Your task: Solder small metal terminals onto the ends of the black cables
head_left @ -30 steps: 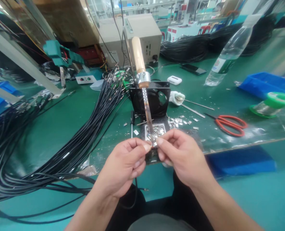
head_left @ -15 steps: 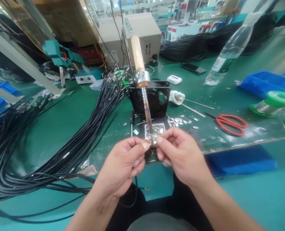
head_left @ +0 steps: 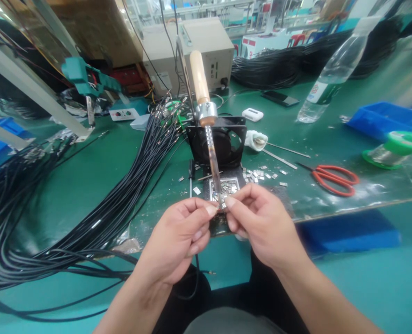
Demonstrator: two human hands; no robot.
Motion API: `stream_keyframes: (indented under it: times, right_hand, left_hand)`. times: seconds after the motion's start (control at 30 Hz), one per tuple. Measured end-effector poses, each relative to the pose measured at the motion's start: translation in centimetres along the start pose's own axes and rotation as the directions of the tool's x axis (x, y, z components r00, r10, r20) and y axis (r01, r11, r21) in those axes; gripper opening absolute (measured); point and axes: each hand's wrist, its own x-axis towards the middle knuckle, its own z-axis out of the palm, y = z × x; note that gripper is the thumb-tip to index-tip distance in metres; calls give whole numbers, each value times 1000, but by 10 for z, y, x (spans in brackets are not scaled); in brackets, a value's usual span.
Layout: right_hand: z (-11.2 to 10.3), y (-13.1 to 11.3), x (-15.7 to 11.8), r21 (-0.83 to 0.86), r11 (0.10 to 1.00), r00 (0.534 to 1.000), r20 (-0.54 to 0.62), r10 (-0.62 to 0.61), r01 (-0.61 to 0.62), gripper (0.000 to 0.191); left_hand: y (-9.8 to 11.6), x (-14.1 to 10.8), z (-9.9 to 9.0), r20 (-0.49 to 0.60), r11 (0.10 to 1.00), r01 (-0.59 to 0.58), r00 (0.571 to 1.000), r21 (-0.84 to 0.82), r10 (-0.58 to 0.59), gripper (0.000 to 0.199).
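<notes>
From my station I have the soldering iron (head_left: 212, 150) standing tip-down over the near side of the tabletop (head_left: 331, 153), its long axis slanting from the wooden handle (head_left: 199, 79), toward 11 o'clock, to the tip, toward 5. My left grip (head_left: 183, 239) sits at about 8 from that tip and my right grip (head_left: 263, 225) at about 4, neither plainly nearer. The left one is pinched closed on a small reddish piece (head_left: 220, 210) right by the tip; whether iron and piece touch, I can't tell. The right one is pinched together too, but anything between its fingertips is too small to read. At 12, just beyond both, lies the tray (head_left: 231, 179) of metal pieces (head_left: 231, 189).
</notes>
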Motion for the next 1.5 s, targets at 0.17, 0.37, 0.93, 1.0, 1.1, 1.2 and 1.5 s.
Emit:
stream_keyframes:
  times: [0.17,0.37,0.93,1.0,1.1,1.2,1.5]
  right_hand:
    - [0,-1,-1,6,1000,1000,1,1,-1,29]
    - [0,0,0,21,1000,1000,11,-4,4,29]
    - [-1,1,0,17,1000,1000,20,-8,7,29]
    - [-1,1,0,13,1000,1000,15,-6,6,29]
    - [-1,0,0,14,1000,1000,11,-8,7,29]
    - [-1,0,1,16,1000,1000,17,-13,13,28]
    - [-1,0,1,15,1000,999,22,-25,25,25]
  left_hand:
    - [0,1,0,-2,1000,-4,1000,3,4,33]
    - [0,2,-1,-8,1000,-7,1000,7,7,34]
    - [0,2,-1,0,1000,-14,1000,4,14,32]
    - [0,2,-1,1,1000,-14,1000,5,14,32]
    - [0,3,-1,0,1000,-9,1000,9,9,32]
    - [0,2,-2,5,1000,-14,1000,6,14,32]
    - [-1,2,-3,10,1000,-14,1000,14,14,31]
